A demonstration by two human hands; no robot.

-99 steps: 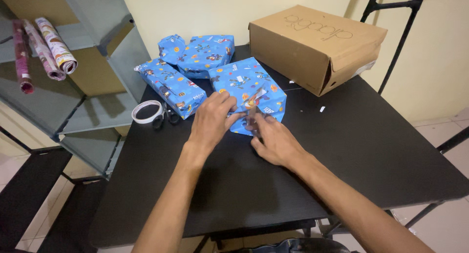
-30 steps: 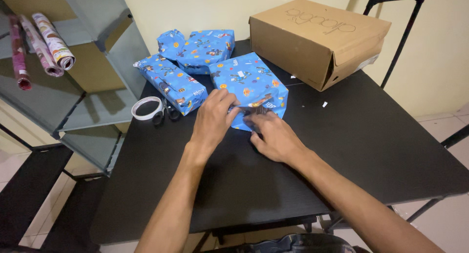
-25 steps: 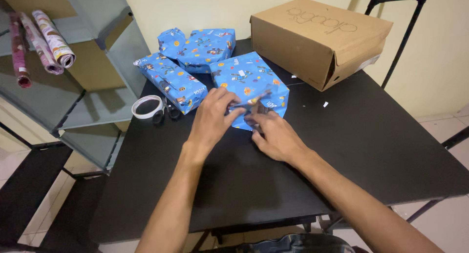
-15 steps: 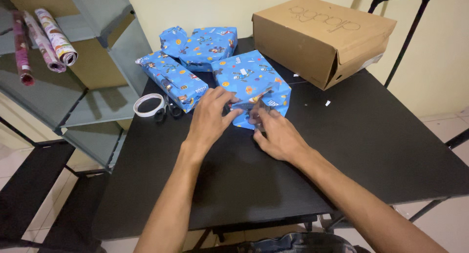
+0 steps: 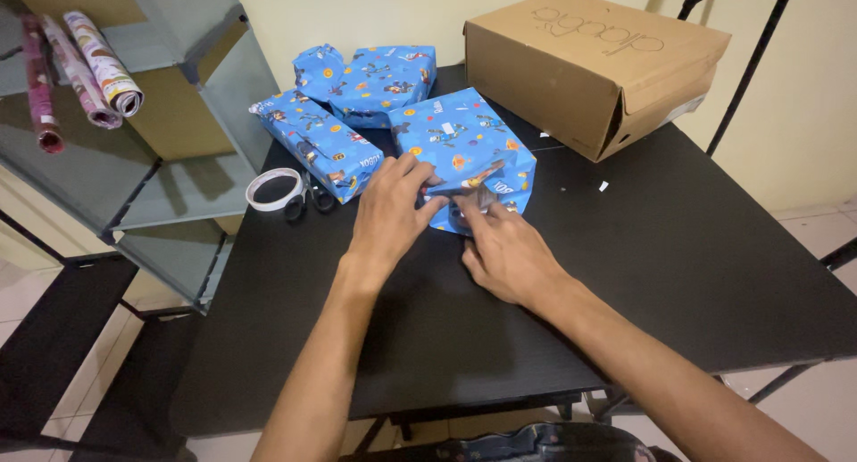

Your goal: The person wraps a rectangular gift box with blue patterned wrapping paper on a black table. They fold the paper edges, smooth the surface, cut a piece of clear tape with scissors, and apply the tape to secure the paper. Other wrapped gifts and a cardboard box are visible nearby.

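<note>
At the far left, three rolls of wrapping paper [image 5: 80,74] are seen lying on a grey shelf unit [image 5: 192,172]. Just right of the shelf, on the black surface [image 5: 678,266], a roll of white tape [image 5: 274,189] is laid flat, with a pair of black scissors [image 5: 308,199] touching its right side. Behind these, a long parcel in blue patterned paper [image 5: 312,143] is set at a slant, and a lumpier blue parcel [image 5: 366,72] rests near the wall.

The left hand [image 5: 390,214] is pressed against the near end of a blue-wrapped box [image 5: 460,145], which stands on the surface near its middle, in front of the other parcels. Its fingers are curled loosely (not clenched), with the fingertips pinning a folded flap of the paper. The right hand [image 5: 504,255] is placed just beside it, lower on the same end; thumb and forefinger are brought together at the fold, and whether a piece of tape is pinched there cannot be told. The two hands are nearly touching.

Further right, a brown cardboard box [image 5: 589,65] is seen at the back, closed, its end flap slightly ajar. A few small white scraps [image 5: 603,186] are scattered on the surface near it.
</note>
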